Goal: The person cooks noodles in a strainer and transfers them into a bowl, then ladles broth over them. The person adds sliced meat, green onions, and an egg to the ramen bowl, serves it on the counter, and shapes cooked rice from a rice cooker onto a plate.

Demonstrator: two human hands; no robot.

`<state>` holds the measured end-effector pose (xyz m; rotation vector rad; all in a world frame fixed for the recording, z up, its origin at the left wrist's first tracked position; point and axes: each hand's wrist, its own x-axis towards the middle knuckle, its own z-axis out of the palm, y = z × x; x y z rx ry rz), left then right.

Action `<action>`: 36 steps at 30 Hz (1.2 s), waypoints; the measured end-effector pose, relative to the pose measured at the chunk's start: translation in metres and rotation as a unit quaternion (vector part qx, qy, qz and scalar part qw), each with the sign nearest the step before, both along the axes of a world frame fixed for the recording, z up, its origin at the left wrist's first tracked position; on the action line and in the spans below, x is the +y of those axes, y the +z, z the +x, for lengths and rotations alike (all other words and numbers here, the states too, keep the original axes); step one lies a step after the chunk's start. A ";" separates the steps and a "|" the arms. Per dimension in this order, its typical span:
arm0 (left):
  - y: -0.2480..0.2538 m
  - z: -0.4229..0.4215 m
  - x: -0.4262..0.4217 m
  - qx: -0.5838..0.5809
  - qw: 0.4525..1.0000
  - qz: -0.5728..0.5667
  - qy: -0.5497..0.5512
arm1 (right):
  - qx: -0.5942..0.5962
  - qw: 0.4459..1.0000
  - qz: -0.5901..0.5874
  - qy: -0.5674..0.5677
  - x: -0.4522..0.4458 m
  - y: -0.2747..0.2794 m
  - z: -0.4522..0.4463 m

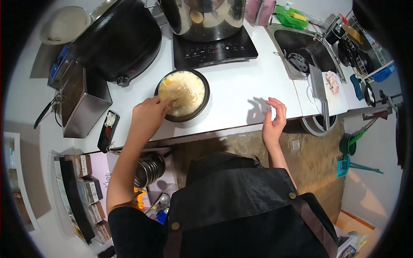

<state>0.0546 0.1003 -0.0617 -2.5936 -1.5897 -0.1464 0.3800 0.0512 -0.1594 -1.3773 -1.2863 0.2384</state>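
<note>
A black round bowl (207,93) stands near the front of the white counter, holding a pale yellow, frothy mixture (191,86). At its left rim is my left hand (149,112), fingers closed and pointing into the bowl. Motion blur over the mixture hides whatever those fingers hold. My right hand (274,118) hovers at the counter's front edge, fingers apart and slightly curled, with nothing in it. Its shadow falls on the counter just to the left.
Behind the bowl, a steel pot (206,17) sits on a black induction cooker (215,49). A large black cooker (120,43) and a metal box (86,99) stand left. At right are a sink (301,43), a cleaver (317,86) and pale meat (332,81) on a white board.
</note>
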 end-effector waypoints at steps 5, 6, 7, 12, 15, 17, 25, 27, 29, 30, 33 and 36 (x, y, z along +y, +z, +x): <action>-0.019 -0.002 0.017 -0.020 0.999 -0.024 0.041 | -0.002 1.000 -0.006 -0.029 -0.012 0.000 -0.006; -0.016 0.000 0.019 -0.017 0.997 -0.037 0.067 | 0.000 0.999 -0.007 -0.034 -0.013 0.000 -0.008; -0.013 0.001 0.020 -0.013 0.994 -0.049 0.094 | -0.012 0.999 -0.007 -0.042 -0.014 0.000 -0.007; 0.008 -0.009 0.022 -0.147 0.985 -0.021 0.089 | -0.014 0.994 0.026 -0.103 -0.013 -0.011 0.025; 0.040 -0.009 0.018 -0.137 0.987 0.001 0.084 | 0.021 0.977 -0.005 -0.211 -0.015 -0.014 0.064; 0.058 -0.008 0.017 -0.136 0.988 0.036 0.068 | -0.006 0.960 -0.011 -0.278 -0.019 -0.014 0.097; 0.151 -0.008 0.008 -0.149 0.984 0.077 0.062 | -0.250 0.852 -0.210 -0.409 0.001 -0.021 0.232; 0.172 -0.012 0.010 -0.125 0.986 0.081 0.080 | -0.211 0.822 -0.355 -0.393 0.008 -0.007 0.235; 0.191 -0.009 0.006 -0.119 0.985 0.102 0.077 | -0.212 0.801 -0.430 -0.359 0.013 -0.006 0.246; 0.197 -0.008 0.005 -0.115 0.984 0.110 0.074 | -0.216 0.794 -0.454 -0.341 0.015 -0.013 0.258; 0.197 -0.009 0.010 -0.112 0.987 0.101 0.054 | -0.251 0.828 -0.395 -0.309 0.017 -0.022 0.271; 0.178 -0.002 0.014 -0.102 0.989 0.076 0.071 | -0.248 0.852 -0.352 -0.299 0.007 -0.014 0.257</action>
